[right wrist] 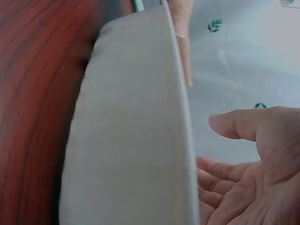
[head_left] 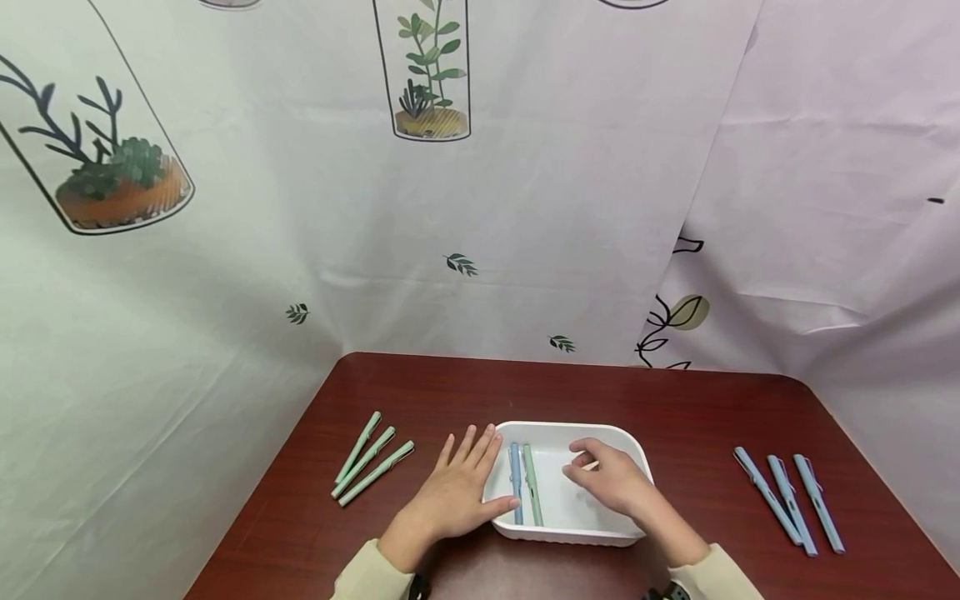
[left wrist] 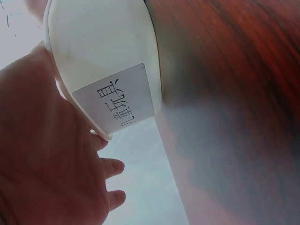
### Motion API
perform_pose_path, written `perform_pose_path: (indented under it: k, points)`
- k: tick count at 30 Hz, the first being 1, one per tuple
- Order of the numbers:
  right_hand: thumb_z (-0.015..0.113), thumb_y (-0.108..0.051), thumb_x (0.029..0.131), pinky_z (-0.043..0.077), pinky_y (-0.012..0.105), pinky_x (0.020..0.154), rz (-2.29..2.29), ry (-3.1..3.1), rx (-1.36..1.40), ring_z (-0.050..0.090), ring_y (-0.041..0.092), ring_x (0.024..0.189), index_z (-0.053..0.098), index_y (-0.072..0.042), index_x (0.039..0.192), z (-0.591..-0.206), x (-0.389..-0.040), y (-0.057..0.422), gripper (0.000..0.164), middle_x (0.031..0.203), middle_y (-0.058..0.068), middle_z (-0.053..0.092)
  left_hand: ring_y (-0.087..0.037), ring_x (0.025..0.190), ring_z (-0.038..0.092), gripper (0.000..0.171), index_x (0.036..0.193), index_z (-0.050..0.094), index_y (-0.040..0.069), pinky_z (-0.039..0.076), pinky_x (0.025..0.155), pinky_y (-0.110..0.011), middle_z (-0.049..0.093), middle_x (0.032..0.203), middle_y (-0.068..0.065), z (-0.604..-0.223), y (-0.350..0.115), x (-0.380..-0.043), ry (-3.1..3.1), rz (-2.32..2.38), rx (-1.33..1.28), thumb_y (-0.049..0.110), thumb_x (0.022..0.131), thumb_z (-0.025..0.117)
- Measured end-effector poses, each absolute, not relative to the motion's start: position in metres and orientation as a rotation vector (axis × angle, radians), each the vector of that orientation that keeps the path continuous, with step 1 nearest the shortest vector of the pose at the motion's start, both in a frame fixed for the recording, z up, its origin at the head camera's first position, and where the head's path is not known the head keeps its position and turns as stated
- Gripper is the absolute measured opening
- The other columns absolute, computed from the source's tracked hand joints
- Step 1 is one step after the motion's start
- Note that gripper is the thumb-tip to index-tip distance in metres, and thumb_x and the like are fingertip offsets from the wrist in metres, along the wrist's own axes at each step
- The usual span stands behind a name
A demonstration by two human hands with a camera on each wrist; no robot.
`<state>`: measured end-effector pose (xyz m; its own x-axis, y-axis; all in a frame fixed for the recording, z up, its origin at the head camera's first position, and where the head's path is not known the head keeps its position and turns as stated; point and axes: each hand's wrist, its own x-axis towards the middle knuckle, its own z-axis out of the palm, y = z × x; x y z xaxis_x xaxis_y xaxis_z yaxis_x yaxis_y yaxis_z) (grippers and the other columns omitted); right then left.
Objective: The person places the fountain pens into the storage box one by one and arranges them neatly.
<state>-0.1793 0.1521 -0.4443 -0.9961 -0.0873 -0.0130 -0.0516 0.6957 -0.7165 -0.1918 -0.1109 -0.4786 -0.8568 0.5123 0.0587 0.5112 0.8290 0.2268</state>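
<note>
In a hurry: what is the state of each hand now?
Left hand: open, fingers spread, at the edge of the white tray.
Right hand: open, fingers loosely bent above the tray, holding nothing.

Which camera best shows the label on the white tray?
The left wrist view: the printed label on the white tray faces the camera, close up. Head and right wrist views show the tray, but no label.

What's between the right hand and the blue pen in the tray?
A green pen and a bare stretch of the white tray, in the head view.
</note>
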Motion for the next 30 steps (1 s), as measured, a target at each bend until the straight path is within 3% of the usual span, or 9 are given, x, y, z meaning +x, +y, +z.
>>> perform_pose_path:
  k: [30]
  points:
    - [0.072,-0.035,0.094,0.057,0.040,0.081,-1.110,2.917,-0.017,0.069,0.031,0.109,0.058,-0.004,0.136,-0.413,-0.156,0.236,0.054,0.124,0.014,0.069,-0.037,0.155,0.016,0.093,0.162,0.025,0.011,0.013,0.121,-0.062,0.018,0.169,-0.008,-0.477,-0.112,-0.190,2.991,0.381,0.852,0.069,0.094,0.051]
